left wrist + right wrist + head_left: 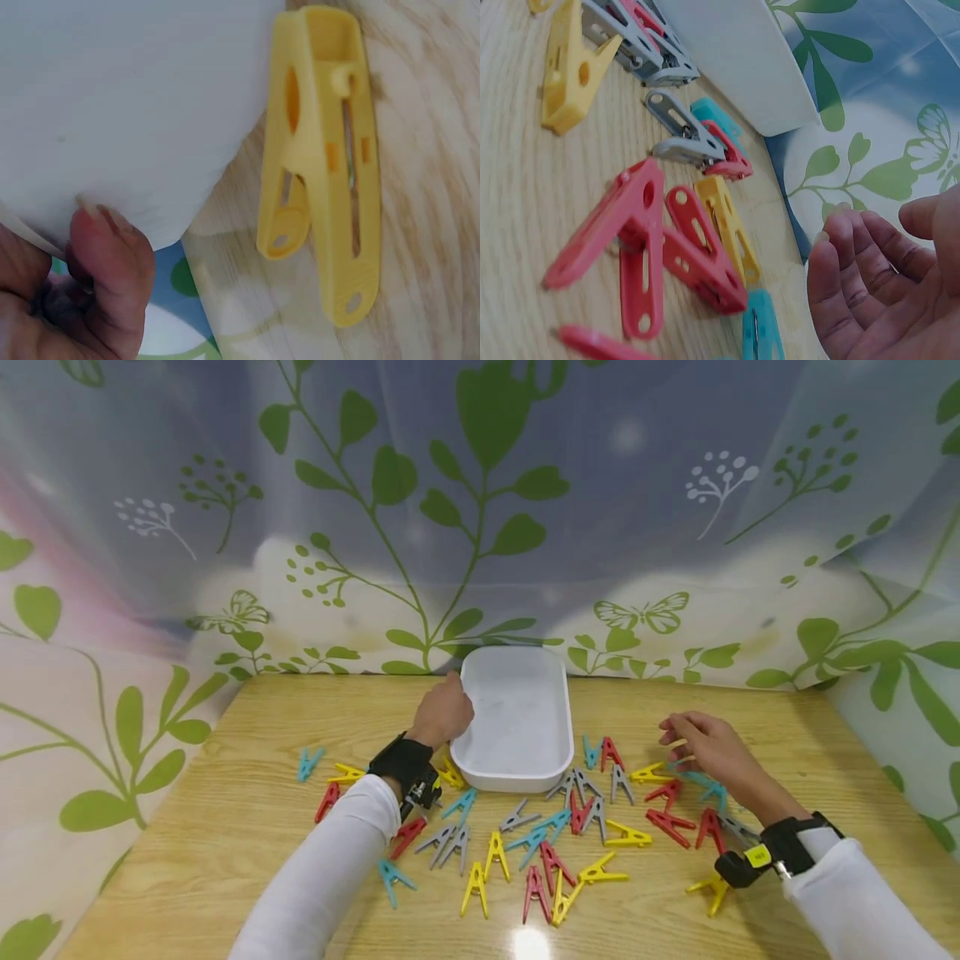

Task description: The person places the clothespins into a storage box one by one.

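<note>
At far left, a turquoise plastic clothespin (306, 766) is lying on the pale wood-grain table (247, 843), near yellow and red ones. Next, the left hand (444, 710) is gripping the left rim of a white rectangular tub (517, 718). The head view is showing only the back of this hand; the left wrist view is revealing a digit pressing the tub's wall and a yellow plastic clothespin (315, 135) lying just beside it. The tub is standing at centre, close to a leaf-printed backdrop (420, 552). Red, yellow, turquoise and grey clothespins (555, 822) are lying scattered in front and rightward. At right, the right hand (708, 747) is holding nothing, its fingers loosely bent, thumb apart in the right wrist view. A black wrist camera (738, 868) is partly hiding another yellow clothespin (717, 887).
</note>
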`<state>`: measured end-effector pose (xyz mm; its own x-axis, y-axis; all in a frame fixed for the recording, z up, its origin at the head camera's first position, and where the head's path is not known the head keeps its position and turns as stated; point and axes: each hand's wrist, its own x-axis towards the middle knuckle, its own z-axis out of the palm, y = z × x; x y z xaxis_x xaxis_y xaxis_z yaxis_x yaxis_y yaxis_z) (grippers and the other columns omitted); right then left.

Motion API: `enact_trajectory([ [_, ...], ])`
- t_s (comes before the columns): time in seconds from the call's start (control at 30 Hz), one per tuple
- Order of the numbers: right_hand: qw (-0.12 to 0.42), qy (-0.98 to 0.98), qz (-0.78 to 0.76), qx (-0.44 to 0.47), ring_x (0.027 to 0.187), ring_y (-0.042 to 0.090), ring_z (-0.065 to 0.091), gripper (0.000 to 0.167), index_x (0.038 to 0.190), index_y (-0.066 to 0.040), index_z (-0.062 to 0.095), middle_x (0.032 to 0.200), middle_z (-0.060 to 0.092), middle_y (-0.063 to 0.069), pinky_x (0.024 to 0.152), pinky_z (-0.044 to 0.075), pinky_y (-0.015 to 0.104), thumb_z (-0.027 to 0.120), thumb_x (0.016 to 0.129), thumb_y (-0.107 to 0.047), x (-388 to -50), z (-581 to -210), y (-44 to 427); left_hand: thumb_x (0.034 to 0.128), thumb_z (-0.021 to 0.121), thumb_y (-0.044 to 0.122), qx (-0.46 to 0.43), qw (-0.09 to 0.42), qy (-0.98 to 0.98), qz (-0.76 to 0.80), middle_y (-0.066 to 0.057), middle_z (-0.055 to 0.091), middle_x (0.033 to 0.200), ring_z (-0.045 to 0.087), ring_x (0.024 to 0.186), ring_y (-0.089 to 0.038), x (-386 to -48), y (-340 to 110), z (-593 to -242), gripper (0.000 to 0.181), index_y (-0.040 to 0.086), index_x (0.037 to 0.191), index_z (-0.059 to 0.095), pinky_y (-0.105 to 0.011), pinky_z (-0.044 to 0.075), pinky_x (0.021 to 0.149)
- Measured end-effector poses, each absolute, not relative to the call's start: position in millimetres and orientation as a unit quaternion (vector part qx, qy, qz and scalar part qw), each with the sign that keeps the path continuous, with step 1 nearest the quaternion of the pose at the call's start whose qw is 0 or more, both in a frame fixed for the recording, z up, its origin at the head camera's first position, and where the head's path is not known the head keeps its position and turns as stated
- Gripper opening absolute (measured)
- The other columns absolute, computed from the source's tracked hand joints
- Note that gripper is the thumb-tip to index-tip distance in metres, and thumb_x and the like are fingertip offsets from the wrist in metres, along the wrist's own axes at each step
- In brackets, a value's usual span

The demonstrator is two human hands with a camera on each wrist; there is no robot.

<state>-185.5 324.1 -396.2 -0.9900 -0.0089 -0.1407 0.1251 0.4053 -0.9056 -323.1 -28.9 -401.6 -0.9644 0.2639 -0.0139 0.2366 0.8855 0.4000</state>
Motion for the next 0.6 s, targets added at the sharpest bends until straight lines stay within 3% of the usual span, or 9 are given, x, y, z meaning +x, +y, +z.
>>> enact_trajectory([
  [0.13, 0.051, 0.844, -0.534, 0.033, 0.087, 0.027, 0.062, 0.061, 0.131, 0.01, 0.041, 0.115, 0.051, 0.026, 0.073, 0.054, 0.037, 0.033, 0.103, -0.044, -180.4, -400.3, 333.5, 0.0993, 0.041, 0.012, 0.119, 0.038, 0.972, 0.201, -0.027, 0.061, 0.105, 0.064, 0.086, -0.038, -323.0, -26.9, -400.9, 0.05, -0.009, 0.143, 0.028, -0.043, 0.052, 0.069],
  [0.37, 0.031, 0.852, -0.522, 0.033, 0.085, 0.023, 0.064, 0.059, 0.13, 0.01, 0.042, 0.112, 0.054, 0.024, 0.071, 0.054, 0.036, 0.035, 0.104, -0.041, -170.3, -406.0, 351.0, 0.0985, 0.042, 0.011, 0.104, 0.074, 0.967, 0.223, -0.024, 0.062, 0.103, 0.064, 0.078, -0.033, -323.1, -24.8, -399.0, 0.056, -0.006, 0.147, 0.02, -0.038, 0.051, 0.063],
  [0.6, -0.012, 0.907, -0.419, 0.039, 0.087, 0.021, 0.063, 0.056, 0.122, 0.003, 0.053, 0.108, 0.06, 0.017, 0.065, 0.053, 0.036, 0.046, 0.099, -0.047, -164.8, -417.8, 373.3, 0.0982, 0.042, 0.012, 0.111, 0.093, 0.967, 0.211, -0.025, 0.06, 0.109, 0.063, 0.084, -0.034, -325.0, -24.8, -394.3, 0.052, -0.008, 0.144, 0.028, -0.04, 0.05, 0.069],
])
